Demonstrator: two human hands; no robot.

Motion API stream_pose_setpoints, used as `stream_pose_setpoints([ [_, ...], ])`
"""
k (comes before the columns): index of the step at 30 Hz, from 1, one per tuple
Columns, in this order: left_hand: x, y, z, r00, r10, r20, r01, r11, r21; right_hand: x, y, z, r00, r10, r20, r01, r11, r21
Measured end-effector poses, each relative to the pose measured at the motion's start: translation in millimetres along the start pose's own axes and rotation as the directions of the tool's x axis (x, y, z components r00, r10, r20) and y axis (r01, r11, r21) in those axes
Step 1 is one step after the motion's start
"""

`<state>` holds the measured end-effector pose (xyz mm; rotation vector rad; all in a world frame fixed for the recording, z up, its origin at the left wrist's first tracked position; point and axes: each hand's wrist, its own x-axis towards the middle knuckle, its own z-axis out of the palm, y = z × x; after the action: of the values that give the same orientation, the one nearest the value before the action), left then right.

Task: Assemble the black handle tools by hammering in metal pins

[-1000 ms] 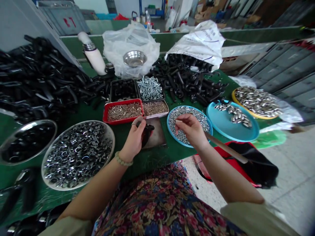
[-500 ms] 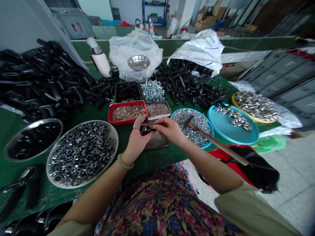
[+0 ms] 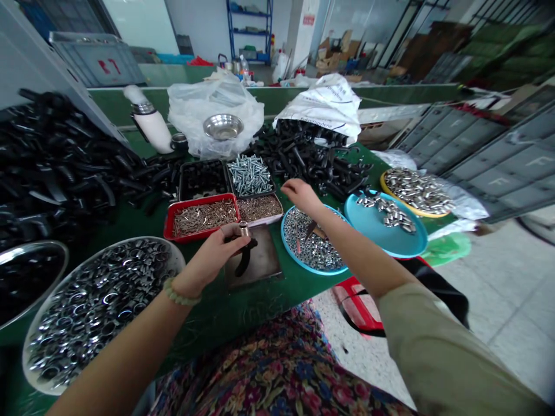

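My left hand (image 3: 212,257) pinches a black curved part (image 3: 243,259) fitted with a small metal sleeve at its top, held over a grey metal plate (image 3: 260,263). My right hand (image 3: 299,193) is stretched forward above the table, near the pile of black parts (image 3: 312,156) and just right of the white tray of brass pins (image 3: 259,207). Its fingers are curled down; I cannot see anything in them. A hammer (image 3: 315,231) lies across the blue plate of small nuts (image 3: 289,242).
A red tray of pins (image 3: 199,216), a tray of silver screws (image 3: 250,173) and a black tray (image 3: 203,178) stand behind the plate. Left is a large dish of metal rings (image 3: 95,300). Right are a teal plate (image 3: 381,231) and yellow plate (image 3: 416,190) of sleeves.
My right hand left the part in my left hand and reached forward toward the back trays. The camera shifted, so everything sits lower and more to the left.
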<state>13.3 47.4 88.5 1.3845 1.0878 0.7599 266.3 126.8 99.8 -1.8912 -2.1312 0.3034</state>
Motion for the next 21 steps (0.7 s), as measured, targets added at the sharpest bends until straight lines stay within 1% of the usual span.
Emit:
stream_pose_setpoints([
  [1, -2, 1, -2.6, 0.999, 0.023, -0.026, -0.021, 0.997, 0.08, 15, 17, 1, 0.995, 0.095, -0.018, -0.096, 0.994, -0.052],
  [2, -4, 2, -5.0, 0.997, 0.057, -0.044, -0.047, 0.979, 0.196, 30, 32, 4, 0.986, 0.163, -0.026, -0.164, 0.982, -0.089],
  [3, -7, 3, -7.1, 0.994, 0.098, -0.053, -0.075, 0.94, 0.332, 43, 43, 7, 0.979, 0.202, -0.024, -0.204, 0.974, -0.104],
  [4, -8, 4, -8.9, 0.988, 0.143, -0.05, -0.104, 0.88, 0.464, 54, 50, 12, 0.975, 0.221, -0.02, -0.221, 0.97, -0.103],
  [6, -10, 7, -11.8, 0.973, 0.227, -0.029, -0.153, 0.741, 0.654, 72, 53, 23, 0.965, 0.261, -0.023, -0.262, 0.96, -0.094],
  [7, -11, 8, -13.1, 0.967, 0.256, -0.013, -0.172, 0.686, 0.707, 79, 50, 29, 0.959, 0.283, -0.027, -0.284, 0.956, -0.079],
  [8, -12, 10, -14.3, 0.962, 0.272, 0.003, -0.186, 0.651, 0.736, 85, 46, 34, 0.952, 0.306, -0.028, -0.307, 0.95, -0.054],
  [9, -13, 12, -15.5, 0.961, 0.277, 0.015, -0.195, 0.637, 0.745, 90, 41, 38, 0.943, 0.331, -0.027, -0.332, 0.943, -0.023],
  [11, -16, 15, -17.7, 0.963, 0.268, 0.014, -0.195, 0.662, 0.724, 98, 35, 41, 0.924, 0.383, -0.018, -0.381, 0.923, 0.059],
  [13, -21, 16, -19.5, 0.969, 0.248, -0.011, -0.179, 0.73, 0.659, 100, 36, 38, 0.907, 0.422, -0.006, -0.416, 0.896, 0.157],
  [15, -27, 16, -20.5, 0.971, 0.236, -0.038, -0.175, 0.808, 0.563, 96, 44, 30, 0.9, 0.434, 0.024, -0.424, 0.864, 0.271],
  [18, -32, 13, -20.8, 0.967, 0.251, -0.045, -0.207, 0.877, 0.432, 76, 58, 15, 0.909, 0.405, 0.096, -0.399, 0.786, 0.471],
  [19, -33, 12, -20.4, 0.965, 0.258, -0.039, -0.221, 0.888, 0.402, 65, 61, 11, 0.915, 0.388, 0.111, -0.384, 0.752, 0.536],
  [21, -33, 9, -18.5, 0.967, 0.253, -0.021, -0.228, 0.903, 0.363, 39, 60, 7, 0.927, 0.361, 0.105, -0.339, 0.683, 0.647],
])
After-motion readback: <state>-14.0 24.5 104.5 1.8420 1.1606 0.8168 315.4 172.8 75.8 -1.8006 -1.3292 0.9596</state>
